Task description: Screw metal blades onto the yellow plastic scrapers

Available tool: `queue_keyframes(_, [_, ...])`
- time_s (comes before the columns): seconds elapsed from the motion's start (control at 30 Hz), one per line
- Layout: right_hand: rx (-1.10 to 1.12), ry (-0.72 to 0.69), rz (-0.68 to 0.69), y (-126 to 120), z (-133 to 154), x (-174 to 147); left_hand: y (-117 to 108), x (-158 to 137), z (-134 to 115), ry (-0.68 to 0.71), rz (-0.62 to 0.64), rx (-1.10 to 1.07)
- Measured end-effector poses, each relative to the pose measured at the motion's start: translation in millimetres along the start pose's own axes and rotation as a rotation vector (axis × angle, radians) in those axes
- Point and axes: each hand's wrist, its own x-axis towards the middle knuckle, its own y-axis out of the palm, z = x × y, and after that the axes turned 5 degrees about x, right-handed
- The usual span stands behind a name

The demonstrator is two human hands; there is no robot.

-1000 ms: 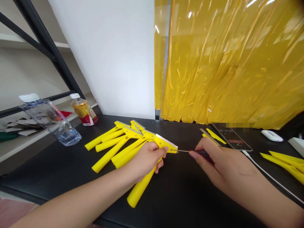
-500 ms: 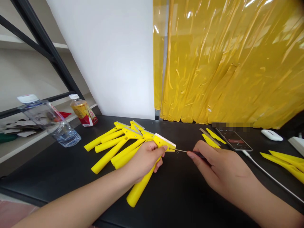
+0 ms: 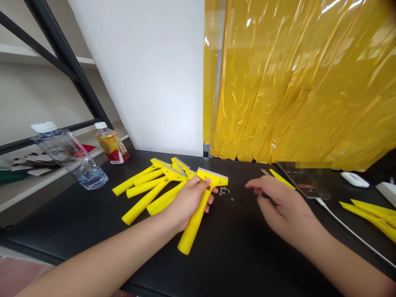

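Note:
My left hand (image 3: 193,198) is closed around the neck of a yellow scraper (image 3: 194,220), its thumb by the head. The scraper's blade edge faces away, and two screws show in its head. To the right, my right hand (image 3: 283,206) is held above the table, index finger stretched forward. A dark sliver between its thumb and fingers appears to be the screwdriver (image 3: 269,198); its shank is not visible. Small nuts and screws (image 3: 223,191) lie just right of the scraper head. Several more yellow scrapers (image 3: 145,198) lie fanned out to the left.
A clear bottle (image 3: 72,159) and a juice bottle (image 3: 111,144) stand at the left. Behind my right hand are a yellow strip (image 3: 283,180) and a phone (image 3: 298,181) with a white cable (image 3: 349,225). Yellow pieces (image 3: 373,214) and a white case (image 3: 354,179) lie farther right.
The screwdriver tip has come away from the scraper head, and my right hand has drawn back slightly. My left hand has tilted the scraper, uncovering the small hardware on the table.

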Motion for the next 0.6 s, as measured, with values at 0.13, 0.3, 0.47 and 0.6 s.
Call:
queue_keyframes(0.13, [-0.08, -0.003, 0.238, 27, -11, 1, 2, -2, -4, 0.03, 0.011, -0.062])
queue_keyframes(0.3, [-0.114, -0.019, 0.313, 41, -20, 3, 4, -8, -6, 0.048, 0.11, -0.07])
queue_keyframes(0.47, [-0.121, -0.022, 0.312, 42, -17, 2, 7, -15, -5, 0.063, 0.293, -0.081])
queue_keyframes(0.6, [-0.104, -0.019, 0.335, 44, -15, 2, 7, -17, -6, 0.098, 0.315, -0.069])
